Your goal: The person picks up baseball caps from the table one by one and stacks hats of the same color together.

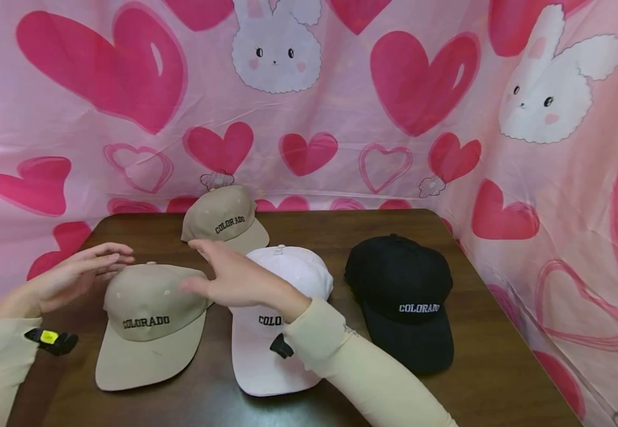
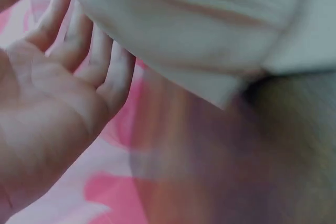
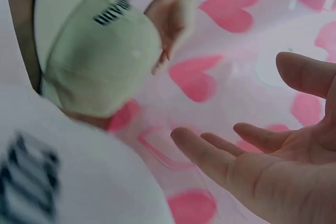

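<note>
A beige baseball cap (image 1: pixel 151 296) with COLORADO in dark letters sits upright on the brown table, brim toward me. My left hand (image 1: pixel 82 276) is at its left side, fingers lightly bent, holding nothing. In the left wrist view that palm (image 2: pixel 47 114) faces the beige fabric (image 2: pixel 173 30), fingertips close to its edge. My right hand (image 1: pixel 239 276) hovers between the beige cap and a white cap (image 1: pixel 271 356), partly covering the white one. The right wrist view shows its fingers (image 3: pixel 210 156) spread and holding nothing, with the beige cap (image 3: pixel 105 61) beyond.
Behind the hands a second beige cap (image 1: pixel 223 216) stands near the table's back edge. A black cap (image 1: pixel 402 290) is on the right side of the brown table (image 1: pixel 501 367). Pink cloth (image 1: pixel 335 107) with hearts and bunnies hangs behind and along the sides.
</note>
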Motion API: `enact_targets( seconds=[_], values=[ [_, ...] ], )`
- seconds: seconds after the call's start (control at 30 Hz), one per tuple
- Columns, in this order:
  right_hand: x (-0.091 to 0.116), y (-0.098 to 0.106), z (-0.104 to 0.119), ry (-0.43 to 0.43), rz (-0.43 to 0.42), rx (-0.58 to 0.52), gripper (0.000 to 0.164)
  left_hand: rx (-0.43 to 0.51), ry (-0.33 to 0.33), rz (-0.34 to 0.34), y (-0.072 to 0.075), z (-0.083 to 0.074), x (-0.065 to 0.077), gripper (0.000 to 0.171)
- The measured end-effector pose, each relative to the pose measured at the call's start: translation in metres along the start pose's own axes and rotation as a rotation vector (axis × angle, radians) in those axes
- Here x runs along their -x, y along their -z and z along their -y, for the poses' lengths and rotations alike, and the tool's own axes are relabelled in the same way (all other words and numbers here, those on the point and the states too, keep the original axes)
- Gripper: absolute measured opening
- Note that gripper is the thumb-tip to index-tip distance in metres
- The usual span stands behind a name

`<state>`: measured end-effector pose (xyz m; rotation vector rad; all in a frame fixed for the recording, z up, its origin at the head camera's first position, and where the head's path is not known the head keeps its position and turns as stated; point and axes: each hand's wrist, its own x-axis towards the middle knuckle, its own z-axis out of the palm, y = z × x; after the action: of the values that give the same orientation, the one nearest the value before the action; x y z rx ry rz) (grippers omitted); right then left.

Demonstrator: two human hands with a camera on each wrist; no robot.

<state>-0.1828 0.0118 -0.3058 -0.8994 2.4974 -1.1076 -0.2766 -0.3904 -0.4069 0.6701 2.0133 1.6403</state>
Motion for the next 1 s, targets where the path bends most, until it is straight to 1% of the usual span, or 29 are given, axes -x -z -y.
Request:
enact_targets(
  seconds=[0.03, 0.1, 0.2, 0.23, 0.3, 0.37, 0.47, 0.53, 0.57, 0.6, 0.67, 0.77, 0.8, 0.9, 1.0],
  values=[
    [0.005, 0.007, 0.0, 0.006, -0.009, -0.022, 0.073, -0.009, -0.018, -0.031, 0.0, -0.005, -0.003, 0.041],
    [0.017, 0.021, -0.002, 0.019, -0.029, -0.089, 0.071, 0.004, -0.065, -0.06, -0.001, -0.016, -0.01, 0.04],
    [0.034, 0.041, -0.008, 0.034, -0.083, -0.167, 0.069, 0.015, -0.072, -0.134, -0.007, -0.037, -0.023, 0.037],
    [0.04, 0.048, -0.011, 0.04, -0.105, -0.187, 0.068, 0.023, -0.07, -0.158, -0.009, -0.044, -0.027, 0.035],
    [0.05, 0.06, -0.017, 0.052, -0.153, -0.205, 0.068, -0.009, -0.056, -0.206, -0.016, -0.058, -0.036, 0.031],
    [0.059, 0.072, -0.024, 0.055, -0.197, -0.223, 0.068, -0.037, -0.051, -0.234, -0.022, -0.07, -0.046, 0.027],
    [0.072, 0.085, -0.035, 0.043, -0.252, -0.245, 0.067, -0.123, -0.004, -0.284, -0.032, -0.086, -0.061, 0.024],
    [0.079, 0.092, -0.043, 0.03, -0.28, -0.254, 0.067, -0.171, 0.021, -0.301, -0.038, -0.095, -0.071, 0.028],
    [0.081, 0.095, -0.046, 0.025, -0.293, -0.256, 0.067, -0.193, 0.042, -0.308, -0.04, -0.098, -0.076, 0.031],
    [0.084, 0.097, -0.05, 0.019, -0.307, -0.257, 0.067, -0.19, 0.059, -0.316, -0.042, -0.101, -0.081, 0.034],
    [0.089, 0.102, -0.058, -0.001, -0.336, -0.258, 0.066, -0.156, 0.079, -0.313, -0.046, -0.107, -0.09, 0.041],
    [0.095, 0.106, -0.07, -0.026, -0.386, -0.257, 0.067, -0.088, 0.11, -0.329, -0.05, -0.112, -0.106, 0.043],
    [0.097, 0.107, -0.074, -0.039, -0.403, -0.254, 0.067, -0.071, 0.117, -0.337, -0.051, -0.112, -0.11, 0.041],
    [0.102, 0.107, -0.086, -0.055, -0.444, -0.244, 0.069, -0.076, 0.137, -0.359, -0.055, -0.113, -0.124, 0.046],
    [0.104, 0.106, -0.096, -0.058, -0.464, -0.24, 0.072, -0.093, 0.158, -0.384, -0.058, -0.111, -0.136, 0.058]
  ],
)
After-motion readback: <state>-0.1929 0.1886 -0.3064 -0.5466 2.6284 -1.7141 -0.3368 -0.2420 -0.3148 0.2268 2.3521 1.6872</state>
